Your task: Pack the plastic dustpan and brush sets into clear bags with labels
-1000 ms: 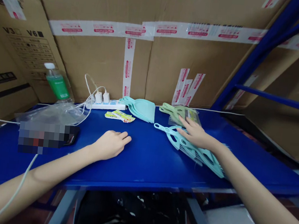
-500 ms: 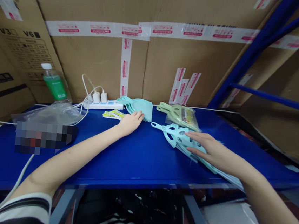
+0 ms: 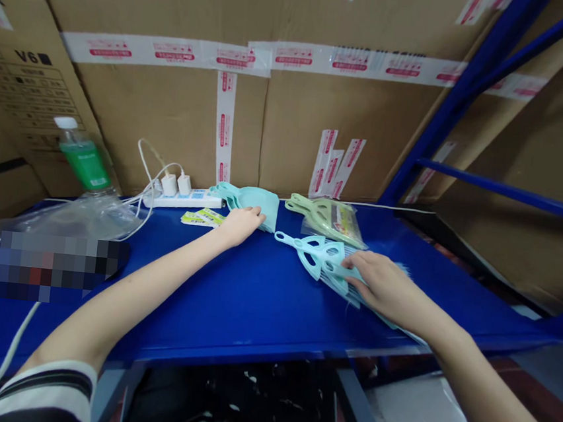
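A stack of teal dustpans [image 3: 263, 199] lies at the back of the blue table, handles pointing left. My left hand [image 3: 241, 226] is closed at the dustpans' front edge, fingers together; its thumb is hidden. Right of it, light-blue hand brushes [image 3: 311, 257] with cut-out handles lie stacked at a slant, bristles toward the right. My right hand [image 3: 379, 283] has its thumb and fingers bent around the head of the brushes and covers part of the bristles. Behind them sits a green brush and dustpan set [image 3: 328, 219], partly in a clear bag.
Yellow-green labels [image 3: 202, 217] lie beside a white power strip [image 3: 188, 199] with plugged-in chargers and cables. At left are a bottle of green liquid [image 3: 85, 159], a crumpled clear bag [image 3: 75, 214] and a blurred-out item [image 3: 51, 268]. Taped cardboard [image 3: 172, 107] stands behind; a blue frame post [image 3: 451, 101] rises at right.
My right hand's fingers have curled in on the light-blue brushes, where they were spread before. My left hand stays at the dustpans. The whole view has shifted slightly.
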A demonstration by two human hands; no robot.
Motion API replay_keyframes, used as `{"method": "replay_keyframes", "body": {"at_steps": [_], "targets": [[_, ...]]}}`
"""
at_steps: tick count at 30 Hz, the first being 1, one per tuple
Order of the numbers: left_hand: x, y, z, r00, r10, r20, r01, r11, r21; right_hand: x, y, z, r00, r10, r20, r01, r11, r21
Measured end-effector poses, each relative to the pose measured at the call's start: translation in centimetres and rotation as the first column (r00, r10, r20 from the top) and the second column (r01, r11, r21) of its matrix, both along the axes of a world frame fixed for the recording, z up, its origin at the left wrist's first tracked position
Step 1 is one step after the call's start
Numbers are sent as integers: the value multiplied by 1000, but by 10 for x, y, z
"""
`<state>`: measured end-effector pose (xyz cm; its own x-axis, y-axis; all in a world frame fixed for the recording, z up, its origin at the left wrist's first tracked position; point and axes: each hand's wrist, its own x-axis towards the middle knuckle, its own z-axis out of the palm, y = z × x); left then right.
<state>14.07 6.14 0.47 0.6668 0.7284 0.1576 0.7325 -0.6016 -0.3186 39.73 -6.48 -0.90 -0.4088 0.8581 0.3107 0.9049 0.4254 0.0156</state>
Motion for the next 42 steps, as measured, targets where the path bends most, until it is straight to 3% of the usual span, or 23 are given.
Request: {"method": "replay_keyframes", "body": {"at_steps": [5, 13, 22, 25, 32, 37, 42], "targets": [[0, 1, 3, 1000, -20, 19, 20, 999, 30, -4, 1, -5, 991, -17, 135, 6, 996, 87], [-9, -9, 3, 995, -99, 20, 97, 990, 106, -20, 10, -1, 950, 32, 309, -100, 973, 207], [-43, -59, -4, 974, -213, -73, 223, 959, 177, -66, 23, 7, 920, 104, 377, -246, 904, 351], [-61, -77, -13, 948, -293, -124, 317, 909, 272, -85, 31, 8, 914, 165, 370, -307, 878, 366], [-80, -104, -33, 892, -425, -156, 449, 792, 413, -120, 57, 6, 874, 329, 357, -422, 879, 223], [-77, -119, -36, 877, -473, -88, 469, 801, 372, -144, 69, 17, 874, 424, 239, -448, 892, 56], [-73, -128, -40, 862, -507, -23, 483, 806, 342, -177, 67, 22, 847, 530, 26, -526, 845, -99]]}}
